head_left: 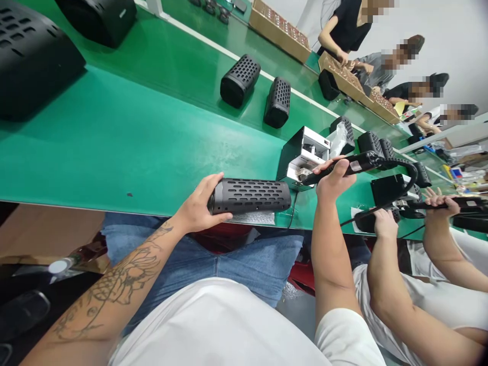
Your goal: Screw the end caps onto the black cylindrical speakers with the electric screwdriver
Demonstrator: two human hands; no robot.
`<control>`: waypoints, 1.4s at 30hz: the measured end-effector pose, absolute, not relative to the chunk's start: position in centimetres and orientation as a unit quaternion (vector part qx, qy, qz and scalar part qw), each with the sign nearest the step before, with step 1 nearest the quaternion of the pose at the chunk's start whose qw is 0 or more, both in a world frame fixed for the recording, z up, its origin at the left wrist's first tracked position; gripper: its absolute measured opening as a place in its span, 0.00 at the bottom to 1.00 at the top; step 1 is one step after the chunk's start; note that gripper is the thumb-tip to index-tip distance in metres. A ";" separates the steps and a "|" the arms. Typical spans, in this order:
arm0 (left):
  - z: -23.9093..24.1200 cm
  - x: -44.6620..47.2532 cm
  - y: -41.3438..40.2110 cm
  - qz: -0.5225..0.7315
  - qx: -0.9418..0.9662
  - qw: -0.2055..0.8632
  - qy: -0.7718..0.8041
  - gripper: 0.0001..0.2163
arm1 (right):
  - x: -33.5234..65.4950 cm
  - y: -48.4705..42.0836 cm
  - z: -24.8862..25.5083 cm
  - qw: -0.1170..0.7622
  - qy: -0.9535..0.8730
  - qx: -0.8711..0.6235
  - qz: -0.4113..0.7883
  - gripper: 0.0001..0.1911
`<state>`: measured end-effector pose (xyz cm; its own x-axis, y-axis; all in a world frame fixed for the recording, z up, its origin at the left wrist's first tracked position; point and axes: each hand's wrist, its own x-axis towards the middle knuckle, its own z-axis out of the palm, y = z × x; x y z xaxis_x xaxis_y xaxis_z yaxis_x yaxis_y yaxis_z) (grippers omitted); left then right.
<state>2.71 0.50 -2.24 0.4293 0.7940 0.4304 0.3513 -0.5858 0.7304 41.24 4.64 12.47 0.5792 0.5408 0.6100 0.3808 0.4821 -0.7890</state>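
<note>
I'm on a factory assembly line. Beside me along the long green bench [114, 142], co-workers sit in a row; identical black speaker shells [240, 80] lie on it, cardboard trays [280, 30] beyond.

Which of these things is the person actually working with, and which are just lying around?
In use: left hand, perforated black cylinder; right hand, electric screwdriver; black-and-white box at its tip.
Lying about: spare cylinder on the green belt; large black casing.
</note>
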 end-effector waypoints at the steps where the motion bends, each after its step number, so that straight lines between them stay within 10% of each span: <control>1: -2.2 2.7 0.6 0.389 0.796 0.283 0.368 0.57 | 41.2 4.1 12.6 0.737 -0.455 -0.496 0.061 0.30; 21: 2.9 4.7 -3.8 0.431 0.811 0.194 0.346 0.33 | 33.8 -5.5 19.1 0.766 -0.457 -0.304 0.336 0.24; 33: 6.9 7.1 -8.7 0.235 0.454 0.845 0.154 0.24 | 29.9 -11.7 19.0 0.648 -0.526 -0.197 0.514 0.27; 42: 3.8 7.5 -14.6 0.272 0.343 0.883 0.171 0.19 | 29.2 -16.6 16.8 0.658 -0.532 -0.199 0.494 0.12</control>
